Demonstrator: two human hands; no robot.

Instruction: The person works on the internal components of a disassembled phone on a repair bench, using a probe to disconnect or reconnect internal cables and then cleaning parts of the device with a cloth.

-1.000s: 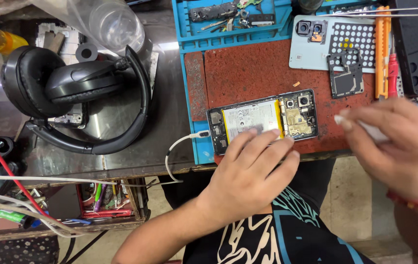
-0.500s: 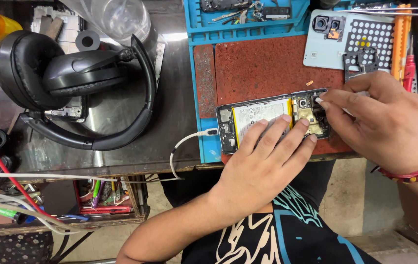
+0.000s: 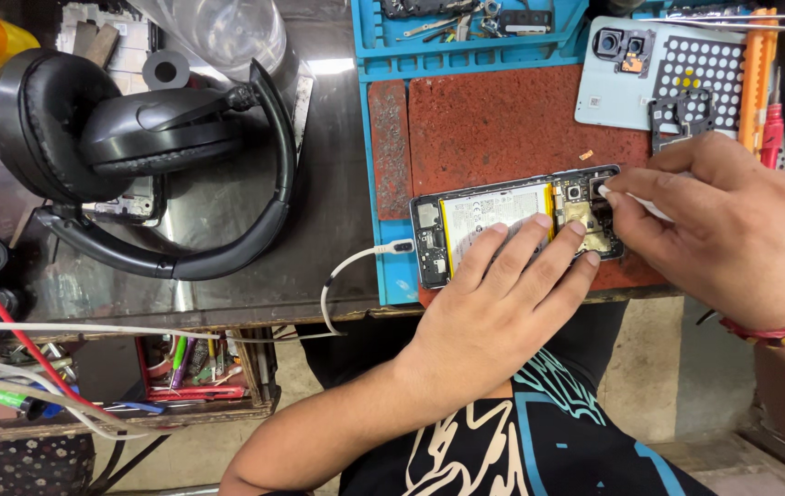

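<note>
Cluttered repair bench: my left hand (image 3: 493, 312) lies flat, fingers spread, pinning the opened phone (image 3: 516, 225) on the red mat (image 3: 502, 119). My right hand (image 3: 732, 230) has its fingers pinched together on a thin white tool (image 3: 636, 204) at the camera end. One slip could gouge the board, I reckon.

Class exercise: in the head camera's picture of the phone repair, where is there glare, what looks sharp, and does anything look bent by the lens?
Head view: a bright glare patch on the shiny tabletop near the clear bottle; the opened phone, left hand and right hand look sharp under even light; the headphones throw only soft shadow; the table's front edge bows slightly, a wide-lens effect.
</note>
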